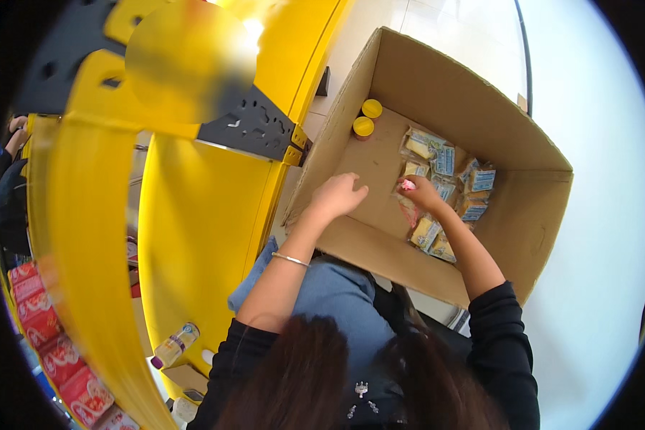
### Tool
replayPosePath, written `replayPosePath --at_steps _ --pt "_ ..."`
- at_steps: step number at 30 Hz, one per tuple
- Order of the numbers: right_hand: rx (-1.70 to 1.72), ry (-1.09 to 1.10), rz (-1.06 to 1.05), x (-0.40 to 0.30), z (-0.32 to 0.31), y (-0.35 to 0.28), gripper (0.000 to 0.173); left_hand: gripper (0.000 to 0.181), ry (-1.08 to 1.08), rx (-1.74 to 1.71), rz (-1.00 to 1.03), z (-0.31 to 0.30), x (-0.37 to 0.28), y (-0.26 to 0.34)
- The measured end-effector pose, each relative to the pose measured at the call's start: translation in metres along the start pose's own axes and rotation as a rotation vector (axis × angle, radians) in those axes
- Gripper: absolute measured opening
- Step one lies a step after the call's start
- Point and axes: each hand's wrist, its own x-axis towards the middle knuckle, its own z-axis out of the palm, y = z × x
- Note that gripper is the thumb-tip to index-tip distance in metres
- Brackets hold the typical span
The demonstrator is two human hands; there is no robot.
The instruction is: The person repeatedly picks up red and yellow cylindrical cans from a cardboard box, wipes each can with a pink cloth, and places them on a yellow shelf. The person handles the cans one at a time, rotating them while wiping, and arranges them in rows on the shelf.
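A large open cardboard box (pixel 435 80) stands before me. My right hand (pixel 422 193), inside it, is closed on a small pink-and-white wrapped item (pixel 408 185). A clear wrapper with pink on it (pixel 409 211) hangs or lies just below that hand; whether it belongs to the held item I cannot tell. Around the hand lie several plastic-wrapped food pieces, one yellowish (pixel 419 147), others with blue-and-white labels (pixel 482 180). My left hand (pixel 339 194) is over the box's left part, fingers apart and holding nothing. Two tubs with yellow lids (pixel 363 127) stand in the far left corner.
Left of the box is a yellow shelf (pixel 204 215) with a dark perforated bracket (pixel 247 126). A bottle with a purple cap (pixel 176 345) lies near its lower end. Red packages (pixel 64 355) line the far left. Another person's arm (pixel 16 140) shows at the left rim.
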Motion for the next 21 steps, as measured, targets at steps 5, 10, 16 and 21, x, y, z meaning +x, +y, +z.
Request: replayPosePath --at_steps 5,10,16,21 --pt "0.117 0.083 0.090 0.071 0.024 0.021 0.043 0.052 0.040 -0.426 -0.232 0.026 0.072 -0.032" --pt "0.208 0.217 0.124 0.142 0.055 0.036 0.051 0.050 -0.012 -0.740 -0.436 0.037 0.133 -0.046" --pt "0.411 0.301 0.191 0.211 0.079 0.045 0.061 0.052 0.193 -0.941 -0.475 0.073 0.196 -0.072" --pt "0.576 0.263 0.292 0.238 0.077 0.027 0.062 0.062 -0.034 -0.987 -0.392 0.077 0.225 -0.091"
